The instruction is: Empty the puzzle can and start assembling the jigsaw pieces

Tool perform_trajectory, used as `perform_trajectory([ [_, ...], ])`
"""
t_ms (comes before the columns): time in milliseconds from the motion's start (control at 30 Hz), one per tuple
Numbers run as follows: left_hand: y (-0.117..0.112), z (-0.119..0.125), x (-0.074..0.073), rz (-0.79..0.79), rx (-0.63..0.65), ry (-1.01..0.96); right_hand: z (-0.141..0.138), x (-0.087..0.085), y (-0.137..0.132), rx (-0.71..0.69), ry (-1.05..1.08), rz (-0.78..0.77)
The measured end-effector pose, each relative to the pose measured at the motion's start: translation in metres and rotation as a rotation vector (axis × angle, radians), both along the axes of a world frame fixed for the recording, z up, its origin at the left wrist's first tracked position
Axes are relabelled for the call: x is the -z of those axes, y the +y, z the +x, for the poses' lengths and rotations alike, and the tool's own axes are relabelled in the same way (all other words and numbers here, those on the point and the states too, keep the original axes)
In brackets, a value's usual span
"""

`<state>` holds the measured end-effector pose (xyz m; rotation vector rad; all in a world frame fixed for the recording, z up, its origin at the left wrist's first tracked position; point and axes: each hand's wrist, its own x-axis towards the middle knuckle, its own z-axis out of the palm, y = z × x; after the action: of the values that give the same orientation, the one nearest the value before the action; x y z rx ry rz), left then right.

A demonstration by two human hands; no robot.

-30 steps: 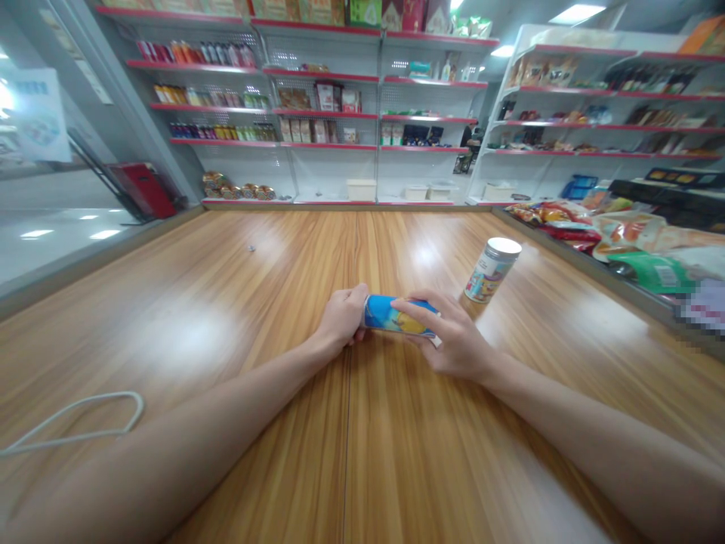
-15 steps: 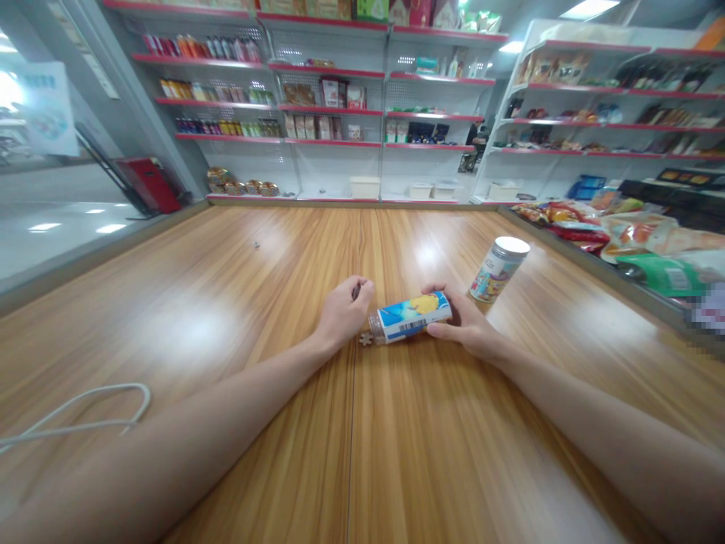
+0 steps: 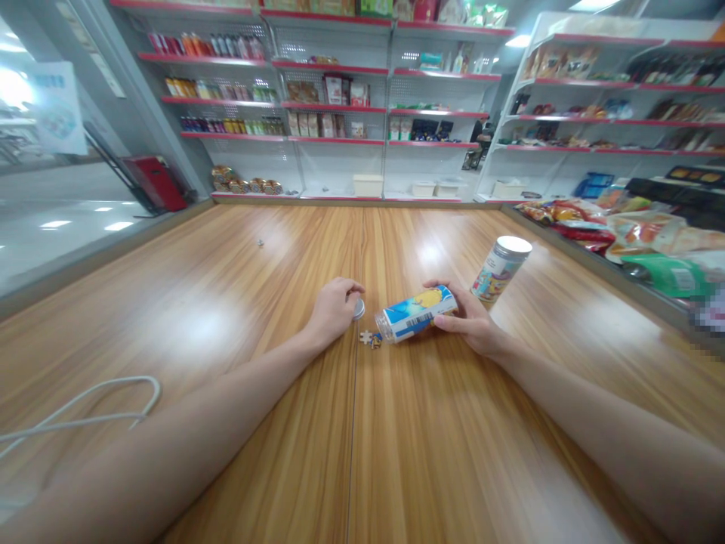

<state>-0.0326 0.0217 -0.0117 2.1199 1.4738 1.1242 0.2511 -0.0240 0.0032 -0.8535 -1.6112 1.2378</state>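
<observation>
My right hand (image 3: 473, 321) is wrapped round a clear jar (image 3: 419, 311) with a blue and yellow label. The jar lies tilted on its side, its uncapped mouth facing left. Just outside the mouth, puzzle pieces (image 3: 371, 339) rest on the wooden table (image 3: 362, 453); one is plain, one coloured. To the left of them my left hand (image 3: 335, 308) curls over a silver round lid (image 3: 359, 308), held at the fingers by the tabletop. A second jar (image 3: 501, 268) with a white lid and colourful label stands upright beyond my right hand.
A white cable (image 3: 113, 381) loops across the table at left. One small object (image 3: 260, 242) lies far left on the tabletop. Along the right edge are snack bags (image 3: 651, 234). Stocked shelves (image 3: 334, 140) stand behind the table, with a red box (image 3: 155, 183) at far left.
The jar has shifted slightly right, and a coloured puzzle piece now shows beside the plain one at its mouth. My left hand has turned and lowered, bringing the silver lid into view.
</observation>
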Motion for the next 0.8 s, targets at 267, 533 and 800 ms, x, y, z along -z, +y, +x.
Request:
perform_trajectory([
  [267, -0.039, -0.016, -0.014, 0.151, -0.080, -0.027, -0.001, 0.004, 0.001, 0.005, 0.081, 0.006],
  [533, -0.061, -0.009, -0.013, 0.183, 0.559, 0.275, -0.002, 0.003, -0.002, 0.036, 0.080, -0.026],
  [800, -0.055, -0.012, -0.020, 0.027, 0.540, 0.131, -0.005, 0.002, -0.004, 0.015, 0.149, -0.092],
])
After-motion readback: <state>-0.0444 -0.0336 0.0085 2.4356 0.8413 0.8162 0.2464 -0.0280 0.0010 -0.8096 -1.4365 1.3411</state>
